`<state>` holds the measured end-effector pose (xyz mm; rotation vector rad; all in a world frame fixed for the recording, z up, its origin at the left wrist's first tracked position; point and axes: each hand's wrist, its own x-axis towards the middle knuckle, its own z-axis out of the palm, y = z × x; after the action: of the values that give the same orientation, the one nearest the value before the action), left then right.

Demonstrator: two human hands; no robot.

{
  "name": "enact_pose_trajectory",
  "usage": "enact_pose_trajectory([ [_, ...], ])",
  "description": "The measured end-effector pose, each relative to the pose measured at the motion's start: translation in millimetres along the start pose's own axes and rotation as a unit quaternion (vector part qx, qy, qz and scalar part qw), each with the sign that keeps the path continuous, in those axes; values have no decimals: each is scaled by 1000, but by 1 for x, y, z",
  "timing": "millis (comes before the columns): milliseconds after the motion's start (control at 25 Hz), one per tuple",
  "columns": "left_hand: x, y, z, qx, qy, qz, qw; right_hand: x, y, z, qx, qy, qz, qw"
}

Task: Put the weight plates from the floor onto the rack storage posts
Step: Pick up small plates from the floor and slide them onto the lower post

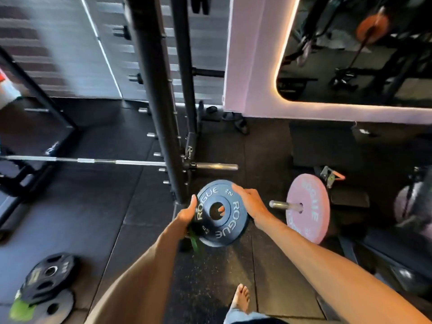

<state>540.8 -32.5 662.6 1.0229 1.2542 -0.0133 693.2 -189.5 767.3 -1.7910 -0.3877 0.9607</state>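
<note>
I hold a small blue plate (230, 220) marked ROGUE in front of me, its face tilted toward me. My left hand (187, 212) grips its left edge and my right hand (251, 202) grips its upper right edge. A green plate edge (194, 240) shows under the blue one by my left hand. The black rack upright (155, 99) stands just behind, with short storage posts (154, 135) down its left side. More plates lie on the floor at lower left: a black one (48, 278), a grey one (56, 308) and a green one (19, 309).
A barbell (93, 160) rests across the rack, its sleeve end (216, 166) poking out right of the upright. A pink ROGUE plate (309, 208) sits on another bar at right. Sandals (236, 120) lie by the wall. My bare foot (242, 299) stands on the rubber floor.
</note>
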Motion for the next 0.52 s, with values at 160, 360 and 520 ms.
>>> enact_pose_trajectory([
  [160, 54, 59, 46, 31, 10, 15, 999, 57, -8, -50, 12, 56, 20, 998],
  [360, 68, 144, 99, 93, 48, 68, 992, 127, -18, -88, 11, 166, 20, 986],
  [520, 89, 204, 137, 158, 48, 77, 983, 196, -29, -111, 28, 215, 29, 976],
])
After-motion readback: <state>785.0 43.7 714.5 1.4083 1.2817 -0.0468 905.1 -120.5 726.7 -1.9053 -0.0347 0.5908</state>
